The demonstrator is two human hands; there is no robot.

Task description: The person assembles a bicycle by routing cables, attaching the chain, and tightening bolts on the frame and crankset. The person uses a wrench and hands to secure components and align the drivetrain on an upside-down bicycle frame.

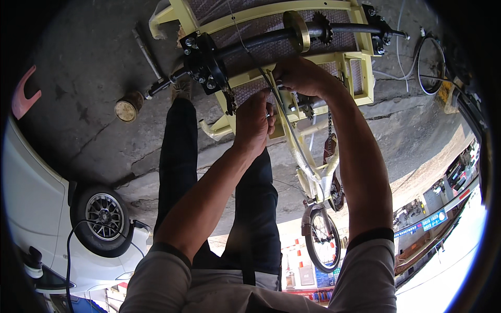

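Note:
A pale yellow tricycle frame [368, 88] lies before me, its black rear axle [255, 43] running across it. My left hand [254, 122] is closed beside the frame's middle beam, fingers curled in; what they grip is hidden. Close by, my right hand [301, 77] is also closed at the beam, with a small silvery bit at its fingers, too small to name. A thin black cable [254, 58] passes between the two hands and on along the frame. On the axle sit a brass-coloured disc [296, 31] and a dark sprocket [323, 28]. A black bearing bracket [201, 61] holds the axle's left part.
A metal tube [147, 52] and a rusty can [128, 107] are on the concrete floor at left. Beyond them is a pink plastic piece [25, 94]. A white car's wheel [102, 216] stands lower left. A wheel rim [431, 65] lies far right. The tricycle's front wheel [323, 240] points toward me.

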